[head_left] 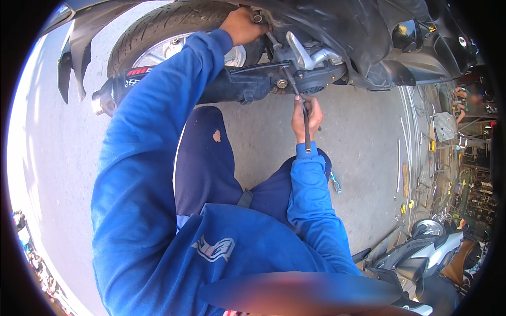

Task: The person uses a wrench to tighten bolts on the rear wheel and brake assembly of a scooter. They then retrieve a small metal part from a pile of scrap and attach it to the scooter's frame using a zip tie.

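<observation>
Head view, quick pass.

A: How many hands, and on what?

B: Two, both mine, blue sleeves. My left hand [243, 25] is up at the scooter's [369, 42] underside beside the rear wheel [158, 31], fingers curled tight around a silver wrench [266, 31]. My right hand [307, 113] is lower, fist clamped on one long dark T-handle driver [301, 113].

A: Where's the driver sitting?

B: Near upright, tip up against the engine case [311, 71], close to a bolt head [282, 83]. The handle end reaches down to my cuff.

A: Tools total?

B: Two in hand, one per hand. A third, a small blue-handled tool [336, 183], lies on the concrete [358, 142] just beside my right knee.

A: Vehicles?

B: Two. The one I'm working on, with one wheel showing and one black exhaust [121, 84] running under my left arm. A second scooter [427, 247] is parked lower right, well apart.

A: Anything else?

B: One hole in my dark trouser leg [216, 136]. Shop clutter at the right rim is too small to count.
</observation>
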Action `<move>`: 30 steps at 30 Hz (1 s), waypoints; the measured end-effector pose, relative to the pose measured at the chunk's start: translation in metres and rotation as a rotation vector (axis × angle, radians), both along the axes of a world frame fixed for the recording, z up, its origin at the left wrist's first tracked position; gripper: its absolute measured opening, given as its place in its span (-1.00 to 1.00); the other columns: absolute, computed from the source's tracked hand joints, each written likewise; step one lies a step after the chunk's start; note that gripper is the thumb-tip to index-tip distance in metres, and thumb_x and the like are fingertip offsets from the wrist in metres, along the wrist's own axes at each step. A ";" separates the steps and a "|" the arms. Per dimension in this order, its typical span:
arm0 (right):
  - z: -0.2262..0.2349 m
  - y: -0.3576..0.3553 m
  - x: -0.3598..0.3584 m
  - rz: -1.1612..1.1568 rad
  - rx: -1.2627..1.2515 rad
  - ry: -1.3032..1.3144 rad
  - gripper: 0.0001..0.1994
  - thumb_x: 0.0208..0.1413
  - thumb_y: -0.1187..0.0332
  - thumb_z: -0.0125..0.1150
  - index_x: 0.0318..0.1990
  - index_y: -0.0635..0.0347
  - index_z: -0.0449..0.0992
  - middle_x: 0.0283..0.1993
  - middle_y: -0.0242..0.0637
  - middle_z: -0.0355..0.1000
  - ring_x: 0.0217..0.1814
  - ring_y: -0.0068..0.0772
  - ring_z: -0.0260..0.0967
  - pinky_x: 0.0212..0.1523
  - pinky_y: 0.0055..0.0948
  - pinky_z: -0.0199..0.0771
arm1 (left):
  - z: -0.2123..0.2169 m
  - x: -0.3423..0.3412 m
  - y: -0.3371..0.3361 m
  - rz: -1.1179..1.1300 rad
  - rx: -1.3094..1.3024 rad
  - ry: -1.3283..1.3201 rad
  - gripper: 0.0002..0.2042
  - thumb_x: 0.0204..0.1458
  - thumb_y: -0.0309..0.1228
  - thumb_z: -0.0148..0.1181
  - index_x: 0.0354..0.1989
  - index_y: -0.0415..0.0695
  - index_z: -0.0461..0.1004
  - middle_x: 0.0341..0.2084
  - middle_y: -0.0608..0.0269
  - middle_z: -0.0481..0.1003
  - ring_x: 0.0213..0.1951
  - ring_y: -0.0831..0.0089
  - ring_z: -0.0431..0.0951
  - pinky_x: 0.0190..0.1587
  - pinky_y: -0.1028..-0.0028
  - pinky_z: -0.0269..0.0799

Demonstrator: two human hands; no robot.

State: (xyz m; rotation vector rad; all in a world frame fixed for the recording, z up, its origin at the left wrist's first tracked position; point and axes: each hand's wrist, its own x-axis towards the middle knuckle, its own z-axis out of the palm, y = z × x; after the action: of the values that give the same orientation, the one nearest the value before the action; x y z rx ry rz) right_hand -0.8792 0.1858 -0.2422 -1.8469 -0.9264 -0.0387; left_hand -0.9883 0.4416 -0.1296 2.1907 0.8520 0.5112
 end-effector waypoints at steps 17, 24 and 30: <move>0.002 -0.001 0.000 0.042 0.040 0.044 -0.85 0.05 0.40 0.29 -0.30 0.28 0.51 -0.43 -0.12 0.55 -0.35 -0.23 0.58 -0.33 -0.43 0.45 | -0.012 -0.008 0.005 -0.234 -0.059 -0.059 -0.70 0.02 -0.19 0.07 -0.31 -0.19 0.56 -0.43 -0.06 0.56 -0.31 0.04 0.57 -0.19 0.26 0.45; 0.004 -0.002 0.000 0.031 0.026 -0.015 -0.85 0.05 0.39 0.30 -0.29 0.27 0.52 -0.45 -0.14 0.55 -0.38 -0.26 0.58 -0.36 -0.44 0.44 | -0.020 0.004 0.025 -0.147 -0.199 -0.037 -0.80 -0.02 -0.29 0.21 -0.42 -0.18 0.59 -0.54 0.22 0.57 -0.48 0.44 0.55 -0.38 0.43 0.45; 0.002 -0.001 0.003 0.021 -0.009 0.015 -0.85 0.04 0.38 0.31 -0.31 0.25 0.52 -0.55 -0.20 0.51 -0.52 -0.34 0.51 -0.46 -0.45 0.39 | -0.025 0.024 0.034 -0.542 1.017 0.300 -0.80 -0.04 -0.31 0.09 -0.41 -0.12 0.61 -0.39 -0.02 0.58 -0.35 0.15 0.60 -0.23 0.28 0.51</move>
State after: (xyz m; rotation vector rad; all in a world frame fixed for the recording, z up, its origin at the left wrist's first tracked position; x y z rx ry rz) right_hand -0.8765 0.1847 -0.2397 -1.8434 -0.9370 -0.0080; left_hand -0.9642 0.4755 -0.1548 3.3319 0.0427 0.3728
